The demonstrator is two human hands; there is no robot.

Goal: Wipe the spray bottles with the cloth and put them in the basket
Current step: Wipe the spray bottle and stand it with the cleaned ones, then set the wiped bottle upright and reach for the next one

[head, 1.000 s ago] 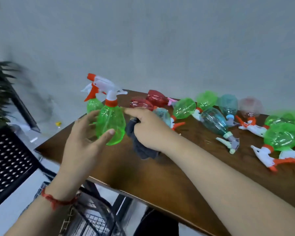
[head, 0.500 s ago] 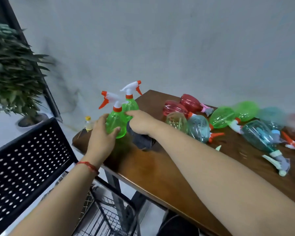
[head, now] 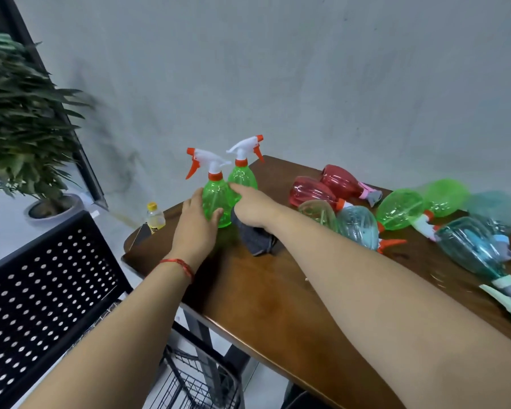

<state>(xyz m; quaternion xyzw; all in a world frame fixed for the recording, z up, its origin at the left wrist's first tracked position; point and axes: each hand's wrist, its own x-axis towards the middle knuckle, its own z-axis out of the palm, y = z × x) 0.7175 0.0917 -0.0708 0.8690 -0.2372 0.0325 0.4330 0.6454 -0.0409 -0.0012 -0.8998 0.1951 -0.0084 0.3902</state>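
At six o'clock, low under the near edge of the table (head: 263, 305): wire basket (head: 189, 376), parked there most likely for a short drop off the left side. No bottle to be seen in the part on show. At eight o'clock, close by, black perforated chair (head: 42, 290).

Further in, at eleven o'clock on the tabletop: left hand (head: 198, 222) wrapped round the belly of an upright green spray bottle (head: 217, 202), thumb across the near face, fingers up the left side. A steadying grip, by the look of it, bracing against the push of wiping. Just right of it, right hand (head: 254, 208) bunched over the dark cloth (head: 257, 237), forefinger stretched out to touch the bottle's shoulder, loose end trailing onto the wood. Reads as wiping in hand, basket step not yet reached.

Just behind, at twelve o'clock: second green bottle (head: 242, 178), upright too.

From one to three o'clock: other spray bottles (head: 357, 227), red, clear, blue-green and green, lying on their sides in a loose spread. Probably the waiting pile. Blurred at the far right.

Past the table corner at ten o'clock: small yellow-capped bottle (head: 155, 218); farther off, potted plant (head: 21, 137).
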